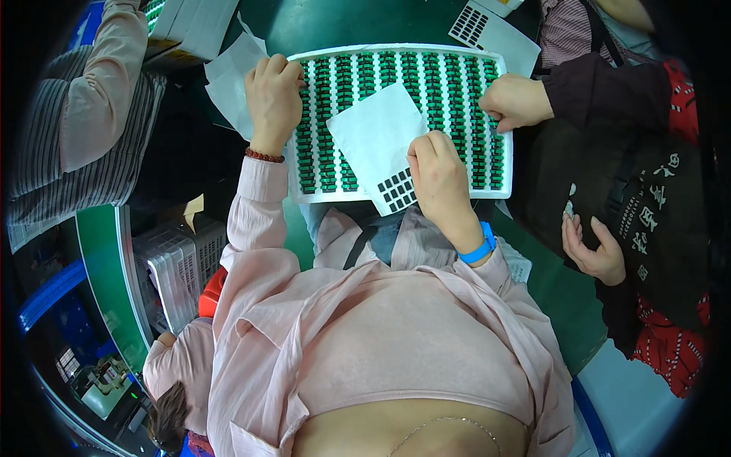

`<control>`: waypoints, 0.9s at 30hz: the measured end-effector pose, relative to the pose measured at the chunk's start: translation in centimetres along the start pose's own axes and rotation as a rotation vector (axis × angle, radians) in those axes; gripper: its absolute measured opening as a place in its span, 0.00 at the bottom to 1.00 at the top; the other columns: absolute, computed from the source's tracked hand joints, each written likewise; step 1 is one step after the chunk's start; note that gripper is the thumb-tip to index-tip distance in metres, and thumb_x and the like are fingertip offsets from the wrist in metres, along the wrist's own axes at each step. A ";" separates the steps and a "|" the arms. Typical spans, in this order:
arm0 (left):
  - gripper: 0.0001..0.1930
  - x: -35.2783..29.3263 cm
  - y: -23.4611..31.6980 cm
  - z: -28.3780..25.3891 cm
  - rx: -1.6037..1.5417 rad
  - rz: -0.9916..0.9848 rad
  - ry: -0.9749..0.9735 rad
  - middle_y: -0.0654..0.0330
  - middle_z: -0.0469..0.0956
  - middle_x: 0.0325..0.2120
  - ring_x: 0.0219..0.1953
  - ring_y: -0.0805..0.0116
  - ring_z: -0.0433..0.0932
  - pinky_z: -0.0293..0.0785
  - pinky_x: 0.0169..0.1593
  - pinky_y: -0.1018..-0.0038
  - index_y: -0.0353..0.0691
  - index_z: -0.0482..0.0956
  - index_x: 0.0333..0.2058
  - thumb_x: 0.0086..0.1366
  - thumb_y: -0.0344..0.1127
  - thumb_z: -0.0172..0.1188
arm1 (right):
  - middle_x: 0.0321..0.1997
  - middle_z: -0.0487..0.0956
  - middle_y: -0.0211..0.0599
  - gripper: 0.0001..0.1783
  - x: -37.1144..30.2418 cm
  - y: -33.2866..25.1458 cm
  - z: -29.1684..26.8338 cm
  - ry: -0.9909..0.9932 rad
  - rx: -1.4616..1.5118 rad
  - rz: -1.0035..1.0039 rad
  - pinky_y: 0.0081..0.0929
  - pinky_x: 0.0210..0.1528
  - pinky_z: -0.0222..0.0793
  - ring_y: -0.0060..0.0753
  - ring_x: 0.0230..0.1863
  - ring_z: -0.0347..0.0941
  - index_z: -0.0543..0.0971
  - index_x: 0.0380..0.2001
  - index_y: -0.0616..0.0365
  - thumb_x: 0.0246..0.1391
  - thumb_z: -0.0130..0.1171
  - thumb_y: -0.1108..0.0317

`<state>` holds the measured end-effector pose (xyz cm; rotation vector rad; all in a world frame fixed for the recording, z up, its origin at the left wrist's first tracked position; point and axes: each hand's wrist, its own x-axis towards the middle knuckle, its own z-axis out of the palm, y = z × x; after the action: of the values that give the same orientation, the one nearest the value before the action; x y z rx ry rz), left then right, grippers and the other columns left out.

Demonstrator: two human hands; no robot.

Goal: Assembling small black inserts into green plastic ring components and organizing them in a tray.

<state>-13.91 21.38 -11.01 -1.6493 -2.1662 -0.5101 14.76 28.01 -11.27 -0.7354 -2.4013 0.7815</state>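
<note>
A white tray (400,49) lies across my lap, filled with several rows of small green-and-black cylindrical parts (387,67). On top of the rows rests a white sheet (375,122) with small black rectangular stickers (397,190) at its near end. My left hand (274,99) is closed at the tray's far left, its fingertips by the outermost row; what they grip is hidden. Over the sheet's right edge, beside the stickers, my right hand (442,179) is closed with fingers pinched downward. Its fingertips are hidden too.
A co-worker's hand (518,103) touches the tray's right side; their other hand (594,247) holds a small pale thing. Another sticker sheet (487,34) lies on the green table (327,27). White papers (236,76) and a carton (190,30) are at left, plastic crates (175,266) below.
</note>
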 end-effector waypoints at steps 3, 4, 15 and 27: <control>0.03 0.2 -0.4 -0.4 -0.034 -0.003 0.017 0.61 0.74 0.27 0.33 0.57 0.75 0.70 0.40 0.63 0.41 0.78 0.27 0.55 0.25 0.63 | 0.34 0.71 0.43 0.09 -0.1 0.0 -0.1 -0.003 -0.009 0.019 0.41 0.38 0.70 0.49 0.38 0.72 0.72 0.32 0.60 0.50 0.62 0.79; 0.04 0.2 -0.5 -0.5 -0.100 -0.056 0.009 0.60 0.76 0.27 0.33 0.58 0.77 0.72 0.40 0.64 0.40 0.78 0.28 0.55 0.24 0.62 | 0.34 0.72 0.43 0.09 0.0 0.0 -0.1 -0.009 0.001 0.038 0.41 0.39 0.70 0.50 0.38 0.72 0.72 0.33 0.60 0.51 0.62 0.79; 0.12 -6.2 13.6 -4.7 -1.610 -1.025 -0.223 0.58 0.81 0.34 0.33 0.71 0.82 0.79 0.37 0.78 0.32 0.77 0.50 0.70 0.27 0.56 | 0.37 0.76 0.35 0.04 0.0 0.0 -1.6 -0.007 0.515 0.266 0.22 0.28 0.69 0.24 0.32 0.73 0.75 0.37 0.64 0.58 0.58 0.80; 0.09 -7.3 16.3 -4.3 -1.664 -1.155 -0.242 0.54 0.83 0.35 0.32 0.70 0.84 0.85 0.38 0.77 0.26 0.79 0.44 0.71 0.26 0.56 | 0.42 0.74 0.33 0.03 -1.1 -1.3 -0.4 -0.048 0.980 0.495 0.14 0.31 0.66 0.14 0.29 0.68 0.75 0.38 0.65 0.60 0.57 0.80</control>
<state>3.91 17.20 -9.89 -0.3856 -2.7115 -3.0941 15.37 26.62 -10.49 -0.8542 -1.5259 1.9620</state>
